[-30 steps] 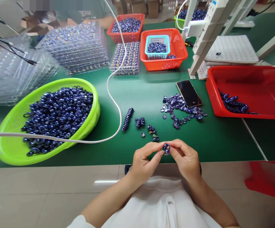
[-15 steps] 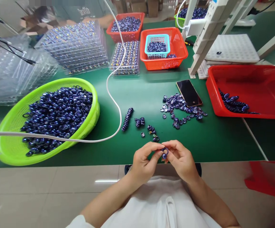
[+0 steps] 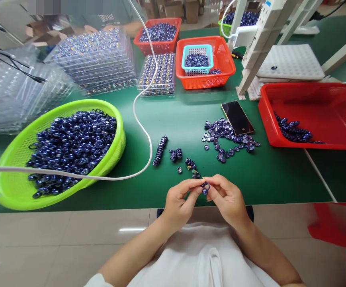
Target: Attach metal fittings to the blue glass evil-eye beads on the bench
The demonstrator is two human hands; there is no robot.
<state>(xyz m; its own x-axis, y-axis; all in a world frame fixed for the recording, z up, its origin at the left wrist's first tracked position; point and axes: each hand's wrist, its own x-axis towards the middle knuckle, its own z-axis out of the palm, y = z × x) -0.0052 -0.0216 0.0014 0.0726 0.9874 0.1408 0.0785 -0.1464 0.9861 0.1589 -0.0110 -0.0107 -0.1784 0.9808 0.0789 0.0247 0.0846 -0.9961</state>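
Between my two hands is a shiny dark blue ring (image 3: pixel 205 187) with a rounded top, held over the table's near edge. My left hand (image 3: pixel 182 199) pinches its left side between thumb and fingertips. On the other side, the thumb and fingers of my right hand (image 3: pixel 228 197) close on it. Just beyond my fingers lie a short row of rings (image 3: pixel 190 162) and a loose small piece (image 3: pixel 179 170). A longer row of stacked rings (image 3: pixel 160 150) and a small cluster of rings (image 3: pixel 175 154) are farther left. Small dark blue caps (image 3: pixel 220 129) lie scattered ahead of my right hand.
A green basket (image 3: pixel 119 139) full of rings stands left, with a white cable (image 3: pixel 137 115) crossing it. A phone (image 3: pixel 237 117) touches the caps. Red baskets (image 3: pixel 310 143) (image 3: pixel 205 83) and stacked clear trays (image 3: pixel 101 71) stand around; a co-worker's arm (image 3: pixel 132 30) is behind.
Both hands have risen slightly and shifted a little left, with the ring still between them. The co-worker across the table has moved a little.
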